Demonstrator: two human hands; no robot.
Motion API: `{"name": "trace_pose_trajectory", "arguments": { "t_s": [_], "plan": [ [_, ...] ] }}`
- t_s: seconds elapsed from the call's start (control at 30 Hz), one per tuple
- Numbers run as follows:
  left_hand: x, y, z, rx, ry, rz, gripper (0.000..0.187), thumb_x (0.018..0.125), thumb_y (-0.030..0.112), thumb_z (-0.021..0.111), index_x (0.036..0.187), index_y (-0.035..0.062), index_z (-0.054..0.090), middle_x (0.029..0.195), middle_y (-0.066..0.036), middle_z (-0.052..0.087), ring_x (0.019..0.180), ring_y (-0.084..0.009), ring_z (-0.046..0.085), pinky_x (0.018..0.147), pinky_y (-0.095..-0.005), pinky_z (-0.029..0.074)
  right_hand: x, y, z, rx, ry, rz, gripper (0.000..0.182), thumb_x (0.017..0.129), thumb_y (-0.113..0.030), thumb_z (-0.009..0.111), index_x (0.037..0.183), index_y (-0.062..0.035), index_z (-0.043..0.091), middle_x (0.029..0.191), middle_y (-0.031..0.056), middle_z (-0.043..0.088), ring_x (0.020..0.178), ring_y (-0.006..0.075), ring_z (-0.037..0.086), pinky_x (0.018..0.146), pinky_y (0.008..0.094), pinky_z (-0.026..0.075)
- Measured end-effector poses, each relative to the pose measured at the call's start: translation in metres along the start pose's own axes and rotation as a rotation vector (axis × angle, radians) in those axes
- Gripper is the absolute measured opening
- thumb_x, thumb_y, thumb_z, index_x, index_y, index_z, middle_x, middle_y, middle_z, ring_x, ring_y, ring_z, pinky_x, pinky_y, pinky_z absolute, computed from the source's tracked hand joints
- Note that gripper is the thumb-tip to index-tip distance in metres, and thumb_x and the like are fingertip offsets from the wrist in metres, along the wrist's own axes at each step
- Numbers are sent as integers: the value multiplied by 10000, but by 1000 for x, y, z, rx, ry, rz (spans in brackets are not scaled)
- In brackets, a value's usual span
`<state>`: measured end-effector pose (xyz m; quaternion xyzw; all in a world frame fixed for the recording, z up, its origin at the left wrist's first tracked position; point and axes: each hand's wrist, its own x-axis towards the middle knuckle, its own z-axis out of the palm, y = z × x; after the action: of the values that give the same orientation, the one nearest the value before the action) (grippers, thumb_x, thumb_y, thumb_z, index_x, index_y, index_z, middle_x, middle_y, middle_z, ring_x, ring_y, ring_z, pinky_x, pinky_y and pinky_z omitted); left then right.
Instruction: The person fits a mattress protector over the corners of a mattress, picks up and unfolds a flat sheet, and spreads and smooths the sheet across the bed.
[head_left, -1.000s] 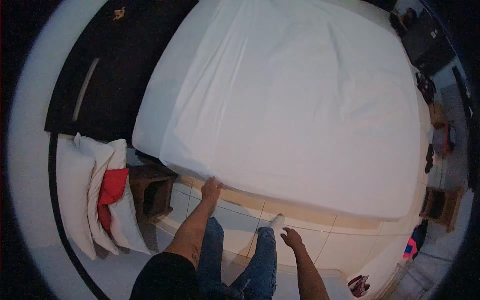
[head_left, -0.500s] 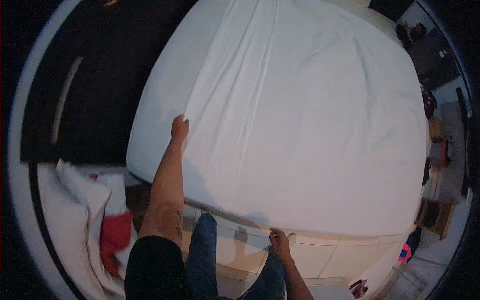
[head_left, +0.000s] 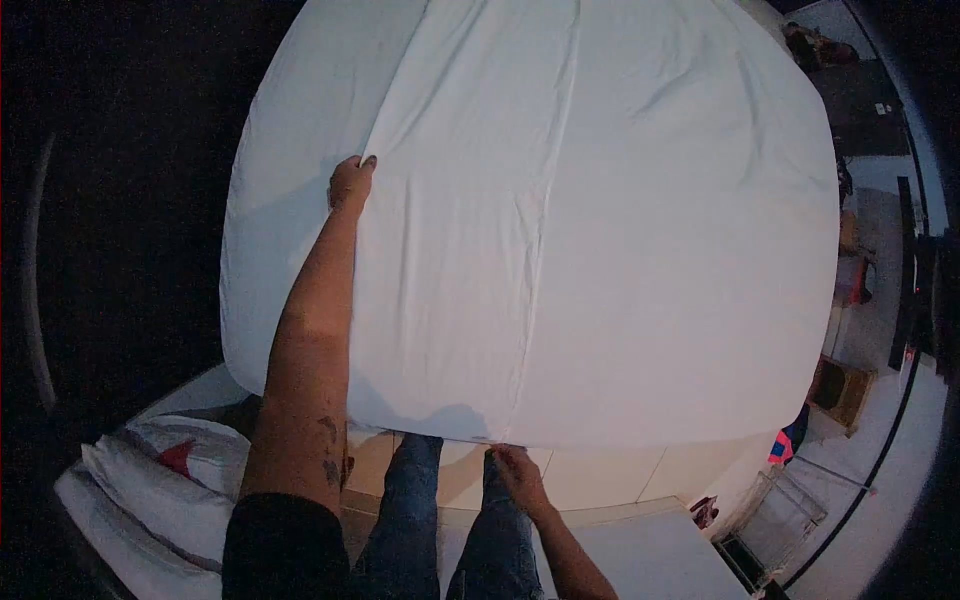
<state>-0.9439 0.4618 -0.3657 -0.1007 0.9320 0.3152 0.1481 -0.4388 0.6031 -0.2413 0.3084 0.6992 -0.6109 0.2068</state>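
Note:
A white bed sheet (head_left: 680, 250) covers the large bed in front of me, with long creases running away from me. My left hand (head_left: 350, 182) reaches over the left part of the bed, fingers closed on a raised edge of the sheet. Low at the bed's near edge, my right hand (head_left: 520, 480) has its fingers pinched at the sheet's hem, where a long fold comes down. My two legs in jeans (head_left: 410, 490) stand against this near edge, between and below my hands.
White pillows (head_left: 165, 490), one with a red patch, lie at lower left. A dark panel with a long handle (head_left: 40, 260) rises along the left. A small wooden stool or box (head_left: 840, 393) and a metal rack (head_left: 785, 510) stand at the right. Pale floor tiles (head_left: 600, 470) border the bed.
My left hand has moved farther up the bed, pulling the sheet edge. My right hand has shifted left, up to the hem. The camera view has turned, and the creases near me look flatter.

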Motion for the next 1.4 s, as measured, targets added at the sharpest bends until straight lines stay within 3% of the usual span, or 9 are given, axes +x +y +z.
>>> {"name": "trace_pose_trajectory", "arguments": {
  "t_s": [0.2, 0.23, 0.5, 0.53, 0.7, 0.8, 1.0, 1.27, 1.4],
  "plan": [
    [67, -13, 3, 54, 83, 246, 284, 719, 335, 555, 837, 82, 606, 799, -73, 607, 749, -230, 565, 695, -340, 429, 15, 27, -13, -16, 67, 119, 254, 788, -26, 477, 1042, -25, 470, 976, 125, 511, 900, 208, 524, 779, 301, 421],
    [82, -34, 11, -223, 38, -54, 264, 724, 301, 557, 836, 65, 601, 790, -87, 608, 753, -235, 569, 689, -352, 433, 10, 31, -16, -24, 106, 142, 254, 788, -26, 477, 1042, -25, 470, 976, 125, 511, 900, 208, 524, 779, 301, 421],
    [-90, -11, -1, 221, 130, 202, 477, 779, 401, 482, 1046, 7, 442, 995, -203, 525, 886, -351, 510, 776, -397, 390, 40, 39, -34, -419, 427, -102, 422, 694, -62, 573, 1091, -63, 427, 1089, 174, 399, 999, 333, 418, 832, 377, 375],
    [-80, -77, 12, 274, 186, 373, 463, 780, 390, 488, 1001, -16, 476, 973, -208, 532, 890, -351, 509, 783, -385, 388, 42, 47, -35, -387, 460, -98, 432, 691, -61, 576, 1095, -63, 424, 1097, 175, 394, 999, 332, 421, 831, 377, 376],
    [-126, -71, -19, 351, 216, 86, 291, 796, 315, 494, 923, 54, 500, 855, -117, 579, 742, -325, 545, 618, -404, 424, 9, 70, -45, -328, 491, 52, 501, 679, -89, 592, 1139, -68, 396, 1168, 196, 348, 1029, 350, 400, 857, 389, 362],
    [-177, 3, -7, 575, 437, 148, 341, 782, 260, 514, 1027, 30, 461, 1036, -146, 500, 904, -311, 492, 726, -409, 403, -14, 89, -75, -377, 643, 48, 564, 674, -123, 603, 1180, -71, 360, 1219, 207, 307, 1064, 362, 369, 885, 405, 333],
    [-311, 70, 113, 334, -254, 910, 445, 717, 129, 571, 1111, -2, 411, 1156, -175, 414, 1093, -310, 361, 933, -374, 269, 3, 115, -171, -377, 764, -1, 630, 686, -201, 607, 1230, -97, 306, 1281, 205, 230, 1139, 343, 298, 917, 427, 289],
    [-563, 133, 278, 664, -594, 875, 539, 673, 296, 606, 1129, 64, 435, 1254, -223, 285, 1144, -334, 308, 929, -387, 282, -55, 213, -358, -412, 521, 159, 553, 708, -258, 565, 1196, -103, 356, 1304, 134, 226, 1147, 286, 315, 872, 488, 330],
    [-642, 187, 326, 591, -802, 830, 531, 684, 310, 597, 1143, 98, 436, 1265, -218, 269, 1150, -344, 296, 936, -386, 277, -148, 283, -481, -330, 600, 384, 423, 730, -262, 550, 1106, -99, 443, 1141, 140, 422, 1001, 284, 447, 783, 455, 402]
  ]
}}
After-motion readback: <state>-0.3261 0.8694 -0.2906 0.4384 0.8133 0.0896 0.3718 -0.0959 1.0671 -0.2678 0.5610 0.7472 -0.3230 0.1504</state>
